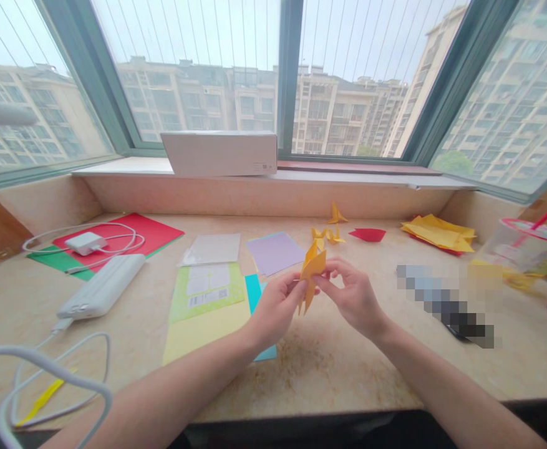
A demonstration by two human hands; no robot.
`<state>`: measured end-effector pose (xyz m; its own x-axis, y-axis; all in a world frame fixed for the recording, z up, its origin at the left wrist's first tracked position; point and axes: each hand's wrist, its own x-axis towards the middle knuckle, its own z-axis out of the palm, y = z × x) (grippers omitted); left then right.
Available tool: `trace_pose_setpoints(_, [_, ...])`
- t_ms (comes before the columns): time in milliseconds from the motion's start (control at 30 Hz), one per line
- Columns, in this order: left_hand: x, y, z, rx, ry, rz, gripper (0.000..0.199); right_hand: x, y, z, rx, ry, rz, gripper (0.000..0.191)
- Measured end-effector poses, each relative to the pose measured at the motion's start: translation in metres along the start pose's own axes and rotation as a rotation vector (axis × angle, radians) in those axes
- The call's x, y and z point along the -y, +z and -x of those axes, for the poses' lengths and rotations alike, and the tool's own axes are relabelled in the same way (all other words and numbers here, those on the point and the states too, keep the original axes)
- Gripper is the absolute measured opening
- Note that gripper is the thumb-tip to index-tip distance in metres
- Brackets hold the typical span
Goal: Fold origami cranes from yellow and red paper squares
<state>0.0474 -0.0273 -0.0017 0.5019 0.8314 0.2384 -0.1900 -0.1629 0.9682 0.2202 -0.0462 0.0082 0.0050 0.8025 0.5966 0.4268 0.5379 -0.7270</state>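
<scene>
A folded orange-yellow paper figure (pixel 312 269) with pointed ends is held up over the middle of the counter. My left hand (pixel 280 305) pinches its left side between thumb and fingers. On the other side, my right hand (pixel 352 293) grips its right edge, thumb and fingertips closed on the paper. Just beyond the hands stand small folded yellow paper pieces (pixel 334 234). Another pointed yellow folded piece (pixel 337 214) is farther back, and a red folded paper piece (pixel 367 234) lies to the right of them.
Left are a white power bank (pixel 102 287), a charger (pixel 86 243) and cables over red paper (pixel 154 231). Paper packets and sheets, including purple paper (pixel 275 252), lie near my left hand. Yellow papers (pixel 439 234) and a plastic cup (pixel 507 246) are right. A white box (pixel 219 154) stands on the sill.
</scene>
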Motion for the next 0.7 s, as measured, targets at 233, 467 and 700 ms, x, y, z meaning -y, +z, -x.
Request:
trace_pose_setpoints(233, [-0.004, 0.002, 0.0, -0.029, -0.079, 0.111, 0.036, -0.002, -0.004, 0.003, 0.085, -0.265, -0.004, 0.022])
trace_pose_setpoints(467, [-0.011, 0.006, 0.001, -0.032, -0.123, 0.213, 0.04, -0.009, -0.011, 0.004, 0.138, -0.472, 0.134, 0.034])
trace_pose_setpoints(700, [-0.008, 0.004, 0.001, -0.008, -0.141, 0.258, 0.04, -0.008, -0.019, 0.001, 0.2, -0.543, 0.173, 0.036])
